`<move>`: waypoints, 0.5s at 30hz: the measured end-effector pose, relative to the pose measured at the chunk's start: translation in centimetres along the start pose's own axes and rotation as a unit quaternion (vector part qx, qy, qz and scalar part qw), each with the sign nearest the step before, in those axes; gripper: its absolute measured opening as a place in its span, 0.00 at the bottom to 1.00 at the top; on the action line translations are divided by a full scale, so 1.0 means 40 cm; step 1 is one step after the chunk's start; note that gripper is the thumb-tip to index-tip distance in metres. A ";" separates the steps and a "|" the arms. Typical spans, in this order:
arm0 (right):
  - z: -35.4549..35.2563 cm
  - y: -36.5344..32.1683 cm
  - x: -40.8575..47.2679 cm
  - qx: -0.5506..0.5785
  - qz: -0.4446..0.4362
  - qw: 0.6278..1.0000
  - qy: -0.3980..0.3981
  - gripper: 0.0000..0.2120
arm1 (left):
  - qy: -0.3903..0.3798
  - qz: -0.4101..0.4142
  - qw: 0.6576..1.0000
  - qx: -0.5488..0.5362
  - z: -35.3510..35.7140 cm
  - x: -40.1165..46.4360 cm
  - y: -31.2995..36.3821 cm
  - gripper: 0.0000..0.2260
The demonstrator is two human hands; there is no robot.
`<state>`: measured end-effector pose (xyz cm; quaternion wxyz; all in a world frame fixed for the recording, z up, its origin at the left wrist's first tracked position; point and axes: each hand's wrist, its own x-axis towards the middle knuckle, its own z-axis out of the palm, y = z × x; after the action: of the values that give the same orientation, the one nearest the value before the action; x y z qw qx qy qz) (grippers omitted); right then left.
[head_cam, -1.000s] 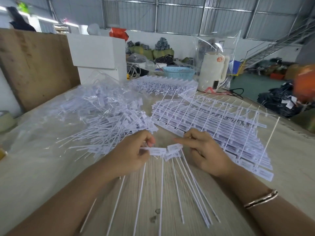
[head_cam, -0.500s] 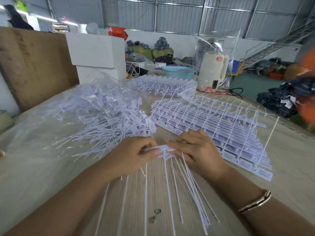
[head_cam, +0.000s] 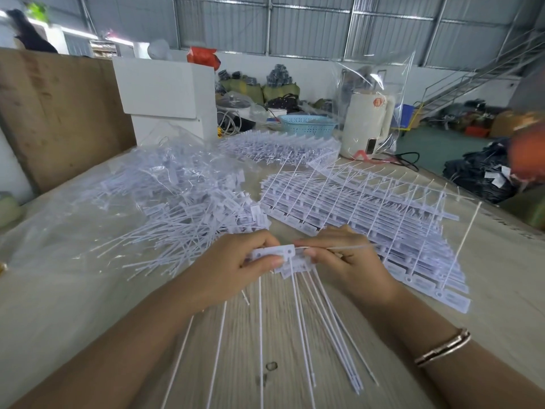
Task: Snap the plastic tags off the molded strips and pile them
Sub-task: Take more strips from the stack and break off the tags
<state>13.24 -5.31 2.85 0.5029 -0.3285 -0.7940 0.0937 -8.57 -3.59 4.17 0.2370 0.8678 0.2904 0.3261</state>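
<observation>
My left hand (head_cam: 236, 264) pinches the flat heads of several white plastic tags (head_cam: 274, 251), whose long thin tails hang down toward me over the table. My right hand (head_cam: 345, 261) pinches a thin white runner strip (head_cam: 354, 247) that sticks out to the right, plus a few more tag heads underneath. The two hands meet fingertip to fingertip. A loose pile of snapped-off tags (head_cam: 188, 219) lies to the left on clear plastic. A stack of uncut molded strips (head_cam: 368, 219) lies just behind and right of my right hand.
A second stack of molded strips (head_cam: 280, 147) lies farther back. Behind it stand a blue basket (head_cam: 306, 124), a cream kettle (head_cam: 367, 125) in a clear bag, and a white box (head_cam: 165, 93). A brown board (head_cam: 56, 113) leans at the left. The table's right edge (head_cam: 501, 219) drops to the floor.
My hands closed together from slightly apart, then the tags rose a little; a thin runner strip now sticks out to the right from my right hand's fingers.
</observation>
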 end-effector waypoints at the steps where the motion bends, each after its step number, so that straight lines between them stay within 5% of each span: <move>1: -0.001 -0.001 -0.001 0.024 0.011 1.000 -0.002 0.10 | -0.002 0.004 1.000 -0.014 0.000 0.000 0.003 0.02; 11: -0.009 -0.046 0.005 0.169 0.145 0.975 0.010 0.08 | -0.019 -0.009 0.992 -0.128 -0.021 -0.008 0.020 0.07; 15: -0.070 -0.034 -0.006 0.098 0.181 0.978 0.042 0.10 | 0.028 -0.035 0.983 -0.178 -0.066 -0.019 0.001 0.07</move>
<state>15.14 -7.01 4.65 0.5403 -0.4194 -0.6867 0.2462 -10.86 -3.55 5.66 0.3907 0.7914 0.2648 0.3885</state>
